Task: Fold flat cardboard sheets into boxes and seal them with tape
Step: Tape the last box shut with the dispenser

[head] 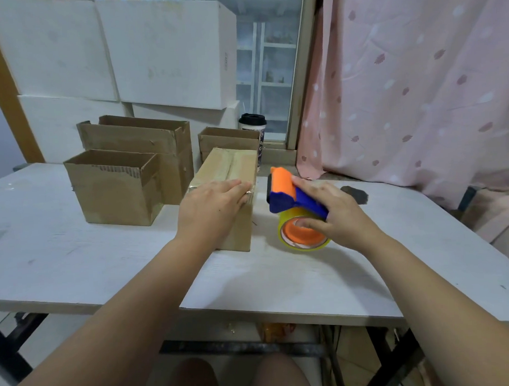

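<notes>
- Pink curtain [416, 71] fills the right side of the room, with big white cartons [156, 52] stacked against the back wall on the left.
- A white table [76, 242] spans the foreground and carries all the work.
- Three open boxes [114, 186] stand at the back left and centre of the table with their tops unsealed (likely folded and waiting for tape).
- The closed box [229, 170] lies in the middle of the table, just right of the open ones, with a glossy strip showing along its top seam.
- The left hand [210, 206] lies flat on the near end of this box, fingers straight and pressed together, pushing the top down.
- The right hand [340, 213] grips the blue and orange tape dispenser [293, 195] just right of the box and apart from it, fingers curled round the handle and the thumb across the core of the tape roll [303, 234].
- A lidded cup [252, 123] stands behind the boxes.
- To seal well, I judge, the flat hand should hold the flaps shut. The dispenser should start over the edge, run straight along the seam, and end down the side. Then rub the tape flat.
</notes>
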Demonstrator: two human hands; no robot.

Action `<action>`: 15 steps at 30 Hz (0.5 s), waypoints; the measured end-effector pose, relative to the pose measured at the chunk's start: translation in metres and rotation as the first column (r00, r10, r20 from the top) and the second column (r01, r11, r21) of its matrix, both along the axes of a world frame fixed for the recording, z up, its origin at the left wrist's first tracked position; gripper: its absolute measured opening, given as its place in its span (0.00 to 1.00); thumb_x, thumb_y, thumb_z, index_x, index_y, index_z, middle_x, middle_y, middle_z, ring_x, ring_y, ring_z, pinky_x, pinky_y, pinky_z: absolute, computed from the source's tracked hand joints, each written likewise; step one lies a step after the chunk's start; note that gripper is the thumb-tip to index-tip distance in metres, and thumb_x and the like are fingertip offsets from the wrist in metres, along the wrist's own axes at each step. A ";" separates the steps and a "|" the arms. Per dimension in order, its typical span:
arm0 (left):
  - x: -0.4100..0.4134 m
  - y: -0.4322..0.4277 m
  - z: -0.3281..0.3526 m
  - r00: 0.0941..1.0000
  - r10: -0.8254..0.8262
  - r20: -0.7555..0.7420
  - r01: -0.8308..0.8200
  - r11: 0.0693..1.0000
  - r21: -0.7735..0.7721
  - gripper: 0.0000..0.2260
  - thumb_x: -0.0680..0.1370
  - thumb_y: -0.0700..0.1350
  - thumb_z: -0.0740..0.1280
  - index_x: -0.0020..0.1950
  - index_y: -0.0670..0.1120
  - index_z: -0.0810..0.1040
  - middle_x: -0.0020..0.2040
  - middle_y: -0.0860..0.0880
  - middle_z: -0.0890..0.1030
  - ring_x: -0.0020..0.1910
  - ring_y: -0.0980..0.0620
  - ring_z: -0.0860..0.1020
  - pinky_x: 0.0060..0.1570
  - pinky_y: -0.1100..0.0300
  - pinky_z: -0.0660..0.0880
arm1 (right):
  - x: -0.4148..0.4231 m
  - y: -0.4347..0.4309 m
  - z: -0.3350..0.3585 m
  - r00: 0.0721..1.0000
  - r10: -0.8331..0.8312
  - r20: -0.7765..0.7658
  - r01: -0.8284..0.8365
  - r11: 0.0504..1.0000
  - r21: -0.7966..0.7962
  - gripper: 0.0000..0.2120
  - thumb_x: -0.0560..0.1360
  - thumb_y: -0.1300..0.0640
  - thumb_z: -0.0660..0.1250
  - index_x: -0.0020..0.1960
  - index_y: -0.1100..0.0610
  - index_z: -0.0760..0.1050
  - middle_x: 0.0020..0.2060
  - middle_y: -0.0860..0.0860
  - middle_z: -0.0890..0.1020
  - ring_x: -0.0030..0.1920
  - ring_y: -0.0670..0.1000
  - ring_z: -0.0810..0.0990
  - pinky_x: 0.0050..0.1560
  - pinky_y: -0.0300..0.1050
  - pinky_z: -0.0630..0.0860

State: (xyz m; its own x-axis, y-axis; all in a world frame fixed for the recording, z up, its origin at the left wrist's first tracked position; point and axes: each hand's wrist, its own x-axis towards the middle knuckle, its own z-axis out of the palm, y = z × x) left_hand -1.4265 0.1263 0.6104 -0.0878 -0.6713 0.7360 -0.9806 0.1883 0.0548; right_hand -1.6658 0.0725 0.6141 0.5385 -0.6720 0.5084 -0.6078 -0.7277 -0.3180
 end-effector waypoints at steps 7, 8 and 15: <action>-0.001 0.000 0.000 1.000 -0.030 0.001 0.030 0.998 -0.051 0.09 0.76 0.46 0.69 0.54 0.50 0.83 0.51 0.50 0.84 0.46 0.45 0.82 0.38 0.55 0.76 | -0.017 0.005 0.002 0.971 -0.017 0.238 0.002 0.998 0.063 0.38 0.70 0.50 0.74 0.66 0.26 0.55 0.55 0.51 0.77 0.52 0.49 0.72 0.57 0.35 0.68; -0.003 0.002 0.002 1.000 -0.010 -0.013 0.010 1.000 -0.014 0.10 0.78 0.48 0.66 0.58 0.51 0.82 0.55 0.51 0.83 0.51 0.45 0.81 0.41 0.55 0.75 | -0.016 0.004 0.001 0.985 -0.018 0.169 0.014 0.999 0.030 0.38 0.70 0.50 0.74 0.68 0.29 0.54 0.53 0.52 0.76 0.50 0.47 0.71 0.55 0.29 0.66; -0.004 0.006 0.011 0.996 0.084 -0.020 -0.079 0.979 0.189 0.17 0.83 0.54 0.52 0.70 0.59 0.68 0.69 0.58 0.71 0.67 0.55 0.68 0.52 0.59 0.68 | -0.010 0.000 -0.007 0.980 -0.022 -0.196 0.028 0.999 0.025 0.38 0.75 0.50 0.69 0.69 0.29 0.45 0.50 0.49 0.68 0.47 0.49 0.68 0.47 0.35 0.61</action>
State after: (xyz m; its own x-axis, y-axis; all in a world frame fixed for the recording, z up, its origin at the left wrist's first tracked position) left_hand -1.4306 0.1319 0.6218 -0.0083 -0.8020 0.5973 -0.9897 0.0918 0.1095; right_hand -1.6757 0.0726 0.6074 0.6084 -0.6990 0.3759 -0.6782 -0.7039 -0.2111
